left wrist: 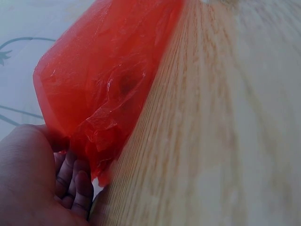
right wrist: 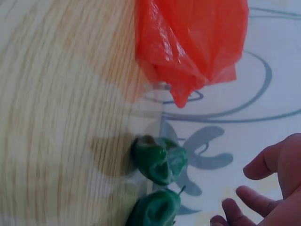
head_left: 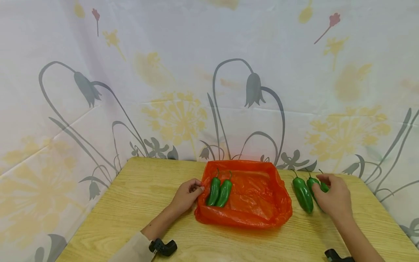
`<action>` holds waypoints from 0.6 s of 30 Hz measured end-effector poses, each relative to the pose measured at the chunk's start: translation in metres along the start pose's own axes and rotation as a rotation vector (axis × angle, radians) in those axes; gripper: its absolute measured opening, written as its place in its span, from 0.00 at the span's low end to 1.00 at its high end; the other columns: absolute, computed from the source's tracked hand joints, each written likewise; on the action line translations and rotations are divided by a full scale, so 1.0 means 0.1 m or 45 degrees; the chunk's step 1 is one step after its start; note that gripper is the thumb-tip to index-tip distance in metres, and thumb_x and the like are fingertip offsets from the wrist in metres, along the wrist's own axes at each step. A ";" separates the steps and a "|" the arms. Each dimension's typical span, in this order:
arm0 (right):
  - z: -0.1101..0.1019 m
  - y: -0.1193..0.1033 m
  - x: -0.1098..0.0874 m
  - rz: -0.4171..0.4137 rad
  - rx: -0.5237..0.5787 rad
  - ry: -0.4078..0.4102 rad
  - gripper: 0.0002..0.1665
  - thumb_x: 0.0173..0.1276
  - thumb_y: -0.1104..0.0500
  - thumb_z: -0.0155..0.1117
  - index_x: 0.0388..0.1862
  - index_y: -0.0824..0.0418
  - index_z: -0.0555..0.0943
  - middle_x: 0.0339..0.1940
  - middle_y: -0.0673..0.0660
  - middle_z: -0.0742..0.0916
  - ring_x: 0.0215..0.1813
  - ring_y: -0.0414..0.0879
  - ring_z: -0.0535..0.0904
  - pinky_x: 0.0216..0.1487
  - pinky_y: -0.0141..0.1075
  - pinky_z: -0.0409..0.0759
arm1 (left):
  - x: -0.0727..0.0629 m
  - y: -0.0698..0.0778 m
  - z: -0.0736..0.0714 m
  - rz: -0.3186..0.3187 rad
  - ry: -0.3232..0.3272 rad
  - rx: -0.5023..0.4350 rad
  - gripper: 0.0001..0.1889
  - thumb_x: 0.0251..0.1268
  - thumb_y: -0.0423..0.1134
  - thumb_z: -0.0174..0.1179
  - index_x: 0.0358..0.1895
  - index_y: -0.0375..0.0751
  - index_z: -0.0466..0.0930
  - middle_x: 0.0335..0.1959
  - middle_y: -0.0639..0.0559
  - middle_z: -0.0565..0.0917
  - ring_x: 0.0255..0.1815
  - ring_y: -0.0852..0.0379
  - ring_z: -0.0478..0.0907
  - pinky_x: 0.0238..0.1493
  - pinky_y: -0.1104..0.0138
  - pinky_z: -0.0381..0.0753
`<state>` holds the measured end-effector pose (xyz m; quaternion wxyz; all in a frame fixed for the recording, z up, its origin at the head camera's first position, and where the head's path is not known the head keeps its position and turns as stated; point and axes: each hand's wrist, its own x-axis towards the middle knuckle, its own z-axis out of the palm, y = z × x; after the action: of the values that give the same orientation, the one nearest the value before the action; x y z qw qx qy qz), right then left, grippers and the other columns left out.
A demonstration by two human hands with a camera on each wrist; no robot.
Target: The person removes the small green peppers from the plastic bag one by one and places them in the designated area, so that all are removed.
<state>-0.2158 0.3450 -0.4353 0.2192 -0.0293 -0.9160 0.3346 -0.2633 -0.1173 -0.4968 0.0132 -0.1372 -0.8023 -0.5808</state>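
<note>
A red plastic bag (head_left: 252, 218) lies spread open like a shallow tray, with two green peppers (head_left: 224, 193) side by side at its left. My left hand (head_left: 186, 196) pinches the bag's left edge between thumb and curled fingers; the left wrist view shows the thin red film (left wrist: 108, 75) bunched at the fingertips. Over on the right, a large green pepper (head_left: 302, 194) lies beside another green pepper (head_left: 313, 183) and a third (head_left: 324, 187), both partly hidden by my right hand (head_left: 335, 196). In the right wrist view that hand's thumb and fingers are spread apart, gripping nothing.
The wood-grain table (head_left: 144, 182) carries everything, and its back edge meets a pale cloth (head_left: 183, 72) printed with flowers. The bag stands between my two hands. A black device (head_left: 163, 247) is strapped on my left wrist.
</note>
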 end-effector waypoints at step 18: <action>0.34 -0.49 -0.16 -0.188 0.012 0.006 0.10 0.72 0.65 0.66 0.50 0.66 0.85 0.51 0.65 0.84 0.51 0.61 0.81 0.50 0.50 0.79 | -0.01 0.01 0.00 0.014 -0.002 -0.019 0.06 0.76 0.34 0.63 0.46 0.33 0.84 0.35 0.49 0.83 0.33 0.60 0.75 0.36 0.70 0.75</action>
<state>-0.2113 0.2832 -0.4337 0.2458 0.0385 -0.9136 0.3216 -0.2620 -0.1171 -0.4963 0.0148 -0.1421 -0.7972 -0.5866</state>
